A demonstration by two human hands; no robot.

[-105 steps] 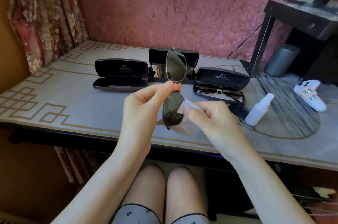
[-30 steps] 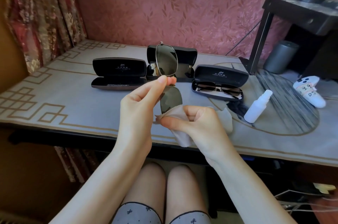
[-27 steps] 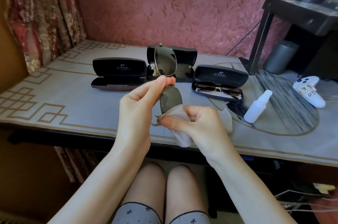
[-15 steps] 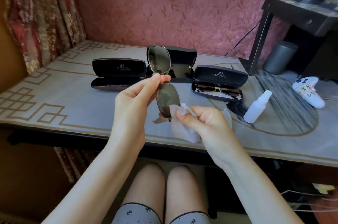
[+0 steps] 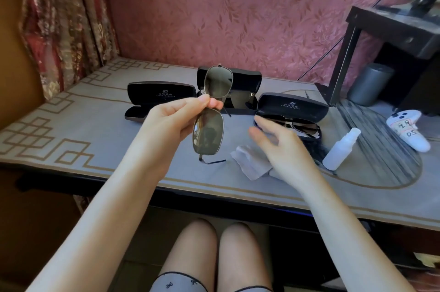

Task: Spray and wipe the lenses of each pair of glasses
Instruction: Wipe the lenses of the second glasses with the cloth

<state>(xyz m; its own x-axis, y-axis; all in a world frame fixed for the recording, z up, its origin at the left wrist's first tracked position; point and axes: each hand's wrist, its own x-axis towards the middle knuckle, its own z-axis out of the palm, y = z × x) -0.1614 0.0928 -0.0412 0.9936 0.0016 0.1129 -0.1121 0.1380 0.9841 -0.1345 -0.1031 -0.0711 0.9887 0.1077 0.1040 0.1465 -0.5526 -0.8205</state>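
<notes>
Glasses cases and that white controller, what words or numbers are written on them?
"DS": lower handwritten label on the white controller.
Upper label: maybe "1F", unclear.
Left case lid: logo, maybe "CM", over print too small to read.
Right case lid: same logo and print, too small to read.
"D": on the glasses lying in the middle case.

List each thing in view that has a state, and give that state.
Sunglasses: raised off the table, one lens above the other.
Left hand: pinching the sunglasses' bridge.
Cloth: crumpled on the table.
Right hand: open, empty, above the cloth.
Bottle: standing on the table, untouched.
Left case: open, no glasses visible.
Middle case: open, dark pair inside.
Right case: open, thin-framed pair inside.
</notes>
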